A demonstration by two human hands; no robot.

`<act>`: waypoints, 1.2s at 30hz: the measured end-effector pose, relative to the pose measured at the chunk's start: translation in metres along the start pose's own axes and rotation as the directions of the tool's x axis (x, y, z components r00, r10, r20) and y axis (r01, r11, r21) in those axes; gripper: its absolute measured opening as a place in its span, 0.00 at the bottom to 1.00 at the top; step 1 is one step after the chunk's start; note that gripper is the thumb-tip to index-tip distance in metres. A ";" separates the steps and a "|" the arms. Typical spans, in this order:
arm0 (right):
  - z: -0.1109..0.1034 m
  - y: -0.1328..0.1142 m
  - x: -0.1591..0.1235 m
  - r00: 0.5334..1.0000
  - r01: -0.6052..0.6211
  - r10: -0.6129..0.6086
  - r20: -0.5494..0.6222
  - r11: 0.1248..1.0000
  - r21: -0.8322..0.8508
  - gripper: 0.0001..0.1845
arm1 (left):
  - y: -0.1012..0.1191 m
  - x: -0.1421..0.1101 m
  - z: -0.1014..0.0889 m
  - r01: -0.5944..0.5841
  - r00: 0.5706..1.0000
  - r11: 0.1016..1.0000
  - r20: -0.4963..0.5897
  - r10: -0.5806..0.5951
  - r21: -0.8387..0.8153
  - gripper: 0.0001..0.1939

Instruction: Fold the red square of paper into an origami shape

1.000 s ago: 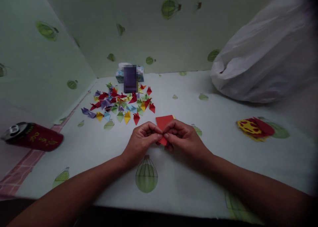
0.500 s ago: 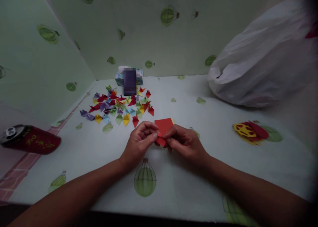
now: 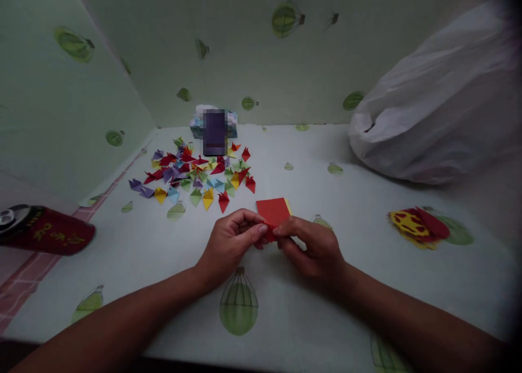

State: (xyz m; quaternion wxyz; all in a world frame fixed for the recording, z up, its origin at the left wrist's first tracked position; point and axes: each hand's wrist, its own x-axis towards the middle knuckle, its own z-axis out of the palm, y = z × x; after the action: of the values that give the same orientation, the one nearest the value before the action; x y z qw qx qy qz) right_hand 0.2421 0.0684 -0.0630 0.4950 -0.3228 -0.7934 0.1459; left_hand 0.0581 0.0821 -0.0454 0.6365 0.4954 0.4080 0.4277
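Between my two hands is a small piece of folded red origami paper (image 3: 270,234), mostly covered by my fingers. My left hand (image 3: 238,237) pinches its left side with thumb and fingers. On the other side my right hand (image 3: 312,245) grips it with thumb and forefinger. Just beyond my fingertips shows a square red sheet of paper (image 3: 272,209), with a yellow edge at its right; its near part is hidden. Farther back on the left lies a spread of folded paper cranes (image 3: 196,174) in red, yellow, green, blue and purple.
A tissue box (image 3: 198,128) stands at the back, a dark blurred-out upright object (image 3: 215,134) before it. A red drink can (image 3: 51,229) is at left. On the right are a white plastic bag (image 3: 424,106) and red and yellow paper cutouts (image 3: 416,226).
The view has shifted slightly. My right hand's fingers have moved a little along the red piece, which now shows less between my hands, while the square sheet behind shows more separately.
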 end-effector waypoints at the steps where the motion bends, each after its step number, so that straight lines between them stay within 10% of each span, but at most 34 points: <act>1: 0.000 0.000 0.000 1.000 0.016 -0.016 0.003 1.000 -0.003 0.11 | 0.001 0.000 0.000 -0.006 1.000 1.000 -0.002 0.006 0.007 0.08; 9: -0.002 -0.002 0.003 0.998 0.009 -0.011 0.056 0.999 0.041 0.14 | 0.000 0.001 -0.002 -0.058 0.998 0.996 -0.021 0.059 0.067 0.05; 17: -0.006 -0.002 0.007 0.924 -0.382 0.366 0.109 0.900 0.212 0.09 | -0.002 0.000 -0.004 -0.193 0.979 0.942 -0.013 0.204 0.273 0.02; 36: -0.001 0.002 0.002 0.985 -0.142 0.151 0.087 0.984 -0.106 0.09 | -0.001 -0.001 -0.001 -0.180 0.983 0.939 0.011 0.185 0.292 0.04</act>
State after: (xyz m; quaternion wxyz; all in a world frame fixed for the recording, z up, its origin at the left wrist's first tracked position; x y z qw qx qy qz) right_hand 0.2428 0.0711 -0.0617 0.4280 -0.3972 -0.7964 0.1575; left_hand 0.0567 0.0814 -0.0463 0.5106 0.6162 0.4240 0.4241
